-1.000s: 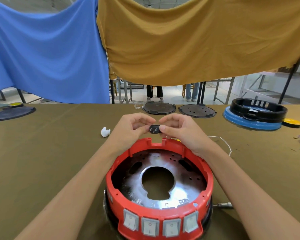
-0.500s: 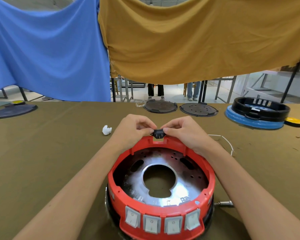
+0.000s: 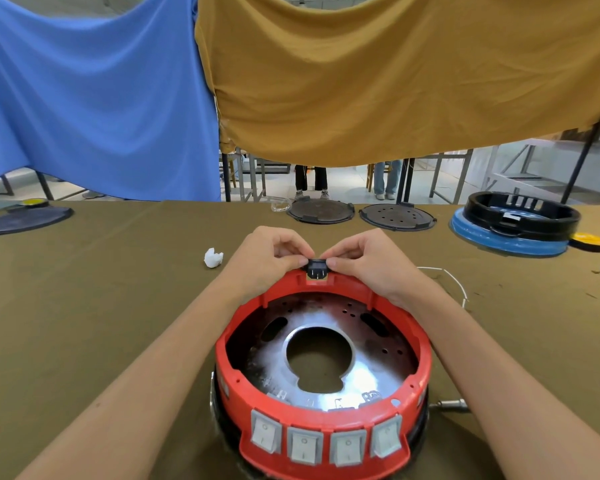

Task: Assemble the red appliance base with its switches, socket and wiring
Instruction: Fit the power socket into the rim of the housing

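Note:
The red appliance base (image 3: 229, 386) stands in front of me on the olive cloth, a ring around a shiny metal plate (image 3: 368, 372) with a central hole. Several grey rocker switches (image 3: 303, 445) sit along its near rim. A small black socket (image 3: 317, 267) rests in the notch at the far rim, its metal pins facing me. My left hand (image 3: 267, 258) pinches the socket's left side and my right hand (image 3: 364, 261) pinches its right side, thumbs pressed against it.
A white crumpled scrap (image 3: 213, 257) lies left of my hands and a white wire (image 3: 445, 277) curves to the right. Two dark round plates (image 3: 321, 211) (image 3: 397, 216), a black ring on a blue disc (image 3: 515, 220) and a yellow cap (image 3: 591, 241) lie at the far edge. A metal tool tip (image 3: 449, 405) pokes out beside the base.
Both hands have carried the black socket down from above the far rim into the notch of the red base and now hold it seated there.

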A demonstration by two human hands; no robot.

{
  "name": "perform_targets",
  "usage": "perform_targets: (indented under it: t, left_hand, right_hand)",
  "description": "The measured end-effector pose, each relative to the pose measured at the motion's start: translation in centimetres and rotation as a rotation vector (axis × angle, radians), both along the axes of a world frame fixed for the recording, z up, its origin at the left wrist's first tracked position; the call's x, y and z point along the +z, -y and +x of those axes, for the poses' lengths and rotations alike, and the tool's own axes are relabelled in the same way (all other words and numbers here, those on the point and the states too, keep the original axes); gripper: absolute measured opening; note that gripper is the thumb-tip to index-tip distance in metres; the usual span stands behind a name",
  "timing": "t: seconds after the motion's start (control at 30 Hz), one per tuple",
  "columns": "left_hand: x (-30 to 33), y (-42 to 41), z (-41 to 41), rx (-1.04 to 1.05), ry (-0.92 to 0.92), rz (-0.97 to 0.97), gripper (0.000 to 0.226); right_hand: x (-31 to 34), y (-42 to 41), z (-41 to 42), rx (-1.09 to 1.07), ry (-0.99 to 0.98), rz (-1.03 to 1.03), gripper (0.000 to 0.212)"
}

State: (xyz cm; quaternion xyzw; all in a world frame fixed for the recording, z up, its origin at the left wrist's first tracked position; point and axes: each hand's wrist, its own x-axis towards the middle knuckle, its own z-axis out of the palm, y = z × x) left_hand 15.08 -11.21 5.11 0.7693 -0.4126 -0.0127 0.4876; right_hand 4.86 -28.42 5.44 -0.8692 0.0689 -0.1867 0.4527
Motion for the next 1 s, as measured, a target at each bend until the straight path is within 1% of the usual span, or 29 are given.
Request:
perform_targets:
  t: [0.2,0.3,0.4,0.47,0.53,0.57,0.63,0.77,0.83,1.0]
  left_hand:
    - [-0.1,0.1,0.2,-0.011,0.019,0.040,0.018]
    - [-0.2,0.2,0.4,-0.019,0.025,0.052,0.019]
    - [-0.3,0.3,0.6,-0.023,-0.016,0.044,0.020]
    - [-0.4,0.3,0.9,-0.032,-0.068,0.034,0.013]
    - [-0.6,0.4,1.1,-0.034,-0.081,0.083,0.005]
    - [-0.6,0.5,1.2,-0.033,-0.088,0.116,0.006]
    - [-0.5,0.6,1.3,-0.025,-0.170,0.153,0.011]
    - [0.1,1.0,1.4,-0.047,-0.423,0.235,0.012]
    - [0.3,1.3,1.5,-0.061,-0.468,0.277,0.010]
    - [0.7,1.5,1.7,-0.086,-0.515,0.366,0.011]
  right_hand:
    - [-0.1,0.0,0.2,-0.017,-0.009,-0.050,0.012]
    - [-0.1,0.0,0.2,-0.009,-0.022,-0.048,0.012]
    - [-0.1,0.0,0.3,-0.004,-0.033,-0.062,0.011]
    - [0.0,0.0,0.2,0.014,-0.037,-0.025,0.010]
    - [0.0,0.0,0.1,0.048,-0.039,0.052,0.013]
    - [0.0,0.1,0.0,0.054,-0.042,0.070,0.015]
    - [0.0,0.1,0.2,0.049,-0.061,0.051,0.015]
    - [0.0,0.2,0.6,0.050,-0.136,0.071,0.013]
    - [0.3,0.2,0.7,0.053,-0.190,0.067,0.013]
    - [1.3,0.2,1.3,0.054,-0.314,0.035,0.009]
